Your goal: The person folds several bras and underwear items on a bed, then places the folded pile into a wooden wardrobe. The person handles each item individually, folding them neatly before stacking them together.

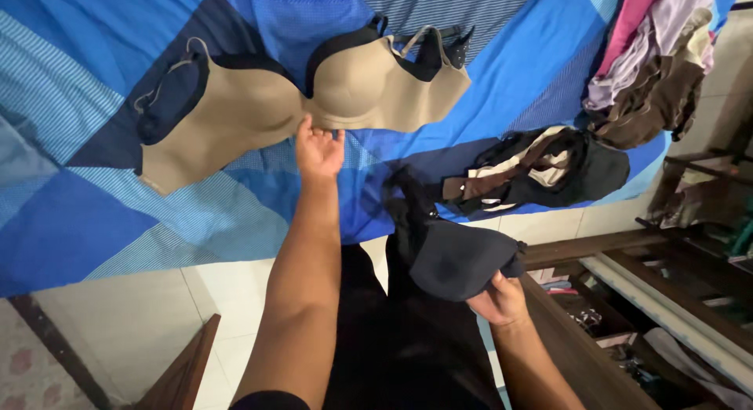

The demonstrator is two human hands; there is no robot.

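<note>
A beige bra (259, 104) with dark straps lies spread flat on a blue patterned bedsheet (86, 190). My left hand (318, 149) reaches out and touches its lower edge at the centre, fingers slightly apart. My right hand (497, 298) is closed on the edge of a black bra (447, 249), holding it up over the bed's near edge. Another black and beige bra (541, 171) lies crumpled on the sheet to the right.
A pile of pink, lilac and brown clothes (655, 65) sits at the bed's far right corner. A dark wooden drawer (627, 300) stands open at the lower right with items inside. A wooden furniture corner (184, 371) is at the lower left on a pale tiled floor.
</note>
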